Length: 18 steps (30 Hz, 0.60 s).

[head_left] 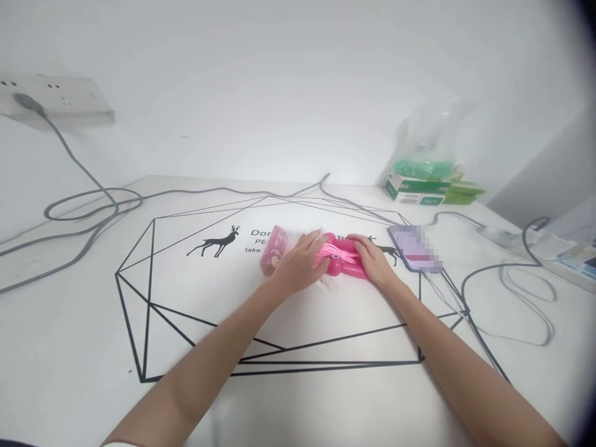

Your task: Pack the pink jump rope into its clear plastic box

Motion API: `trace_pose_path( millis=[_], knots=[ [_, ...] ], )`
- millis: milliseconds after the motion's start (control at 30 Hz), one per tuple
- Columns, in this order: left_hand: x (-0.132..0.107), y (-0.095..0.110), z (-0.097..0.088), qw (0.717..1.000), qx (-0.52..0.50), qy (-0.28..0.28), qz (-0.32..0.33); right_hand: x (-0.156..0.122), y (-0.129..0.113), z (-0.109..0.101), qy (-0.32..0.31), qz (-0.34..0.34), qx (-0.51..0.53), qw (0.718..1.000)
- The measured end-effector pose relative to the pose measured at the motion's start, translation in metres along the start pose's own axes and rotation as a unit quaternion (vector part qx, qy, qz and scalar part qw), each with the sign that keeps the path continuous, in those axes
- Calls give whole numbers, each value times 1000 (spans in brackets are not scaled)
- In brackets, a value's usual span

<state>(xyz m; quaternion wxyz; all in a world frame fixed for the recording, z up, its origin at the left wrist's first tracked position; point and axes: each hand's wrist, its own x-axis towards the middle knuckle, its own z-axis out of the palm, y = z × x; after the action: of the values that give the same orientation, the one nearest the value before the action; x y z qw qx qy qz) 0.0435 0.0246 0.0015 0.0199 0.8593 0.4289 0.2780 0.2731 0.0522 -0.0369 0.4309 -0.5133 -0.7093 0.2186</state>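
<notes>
A bright pink jump rope (343,256), its cord bundled between thick pink handles, lies level over the middle of the white table. A round pink knob shows at its near side. My right hand (371,256) is closed around the right end of the handles. At the other end, my left hand (302,264) is closed on a clear plastic bag (298,236), its fingertips and thumb against the rope's left end. The bag's pink printed card (274,248) sticks out left of that hand. How far the rope lies inside the bag is hard to see.
Right of my hands lies a phone (416,248) with a blurred screen. Green-and-white boxes (416,188) under a clear bag (428,139) stand by the wall. A grey cable (223,189) runs along the back from a wall socket (60,99). More cables (488,267) loop at right.
</notes>
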Motion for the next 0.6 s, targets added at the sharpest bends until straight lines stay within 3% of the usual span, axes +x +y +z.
trace_pose_path(
  millis=[100, 267, 400, 600],
  knots=[
    [-1, 2, -2, 1000, 0, -4, -2, -1, -2, -3, -29, -91, -122, 988],
    [0, 4, -5, 1000, 4, -10, -12, -4, -17, -12, -98, -156, -317, 930],
    [0, 2, -7, 1000, 3, -23, -1, -4, -23, -21, -174, -211, -344, 898],
    [0, -1, -6, 999, -18, -34, -2, -1, -18, -22, -167, -235, -308, 907]
  ],
)
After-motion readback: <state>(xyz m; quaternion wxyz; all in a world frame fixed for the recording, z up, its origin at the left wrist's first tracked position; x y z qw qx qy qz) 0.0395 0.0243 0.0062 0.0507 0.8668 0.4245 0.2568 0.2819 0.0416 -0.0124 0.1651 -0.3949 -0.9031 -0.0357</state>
